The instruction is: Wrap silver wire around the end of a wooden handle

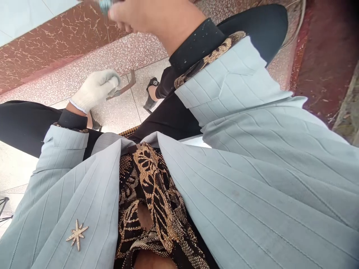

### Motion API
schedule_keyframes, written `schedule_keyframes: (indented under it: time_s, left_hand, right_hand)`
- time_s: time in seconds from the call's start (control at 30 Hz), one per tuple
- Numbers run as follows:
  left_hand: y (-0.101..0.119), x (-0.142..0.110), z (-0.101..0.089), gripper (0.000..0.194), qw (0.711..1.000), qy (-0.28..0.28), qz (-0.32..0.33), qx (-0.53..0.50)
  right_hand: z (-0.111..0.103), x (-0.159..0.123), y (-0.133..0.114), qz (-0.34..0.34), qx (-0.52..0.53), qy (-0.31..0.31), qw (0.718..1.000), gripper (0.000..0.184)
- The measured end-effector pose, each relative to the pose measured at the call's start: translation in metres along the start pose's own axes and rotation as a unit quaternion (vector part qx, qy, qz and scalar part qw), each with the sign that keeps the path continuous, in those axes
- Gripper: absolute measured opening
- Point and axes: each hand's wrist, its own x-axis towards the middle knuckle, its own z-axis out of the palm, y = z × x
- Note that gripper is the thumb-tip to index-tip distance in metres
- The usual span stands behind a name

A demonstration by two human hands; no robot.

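My left hand (94, 89), in a white knitted glove, is at the left above the floor with its fingers curled in. At its fingertips is a curved, hooked brown tool (128, 86) with a bluish wrapping near the hand; the fingers seem to close on it, though the glove hides part of the grip. My bare right hand (146, 16) reaches to the top edge, fingers bent round a light-blue, strand-like item (104, 5). Blur and the frame's edge hide most of that item, and its kind cannot be made out.
A brown marbled step (64, 39) with pale tiles above runs along the upper left. Speckled floor (117, 116) lies below, where my black shoes (151, 91) show. My dark-trousered knees spread to both sides. A cable (301, 22) runs at the upper right beside a dark red surface (319, 67).
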Motion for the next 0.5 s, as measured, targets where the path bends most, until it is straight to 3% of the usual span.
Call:
schedule_keyframes:
  time_s: [0.1,0.17,0.23,0.3,0.37,0.43,0.5]
  left_hand:
    - [0.015,-0.012,-0.017,0.024,0.995,-0.014,0.029,0.099]
    - [0.020,-0.017,-0.032,0.023,0.991,0.004,0.034,0.129]
    - [0.020,-0.020,-0.044,0.022,0.990,0.032,0.034,0.133]
    - [0.017,-0.021,-0.054,0.019,0.990,0.050,0.032,0.128]
    - [0.012,-0.020,-0.060,0.019,0.992,0.048,0.025,0.116]
    - [0.008,-0.016,-0.063,0.022,0.996,0.045,0.020,0.080]
    - [0.006,-0.011,-0.064,0.022,0.999,0.039,0.021,0.025]
  right_hand:
    - [0.004,-0.001,-0.001,-0.026,-0.205,-0.065,0.976,0.052]
    - [0.004,-0.005,-0.004,-0.025,-0.276,-0.194,0.941,0.041]
    - [0.002,-0.011,-0.008,-0.026,-0.298,-0.333,0.894,0.016]
    - [-0.004,-0.018,-0.013,-0.046,-0.233,-0.415,0.879,0.015]
    - [-0.012,-0.025,-0.018,-0.074,-0.131,-0.408,0.900,0.016]
    - [-0.019,-0.030,-0.026,-0.094,-0.004,-0.320,0.943,0.016]
    - [-0.022,-0.032,-0.035,-0.100,0.113,-0.205,0.967,0.025]
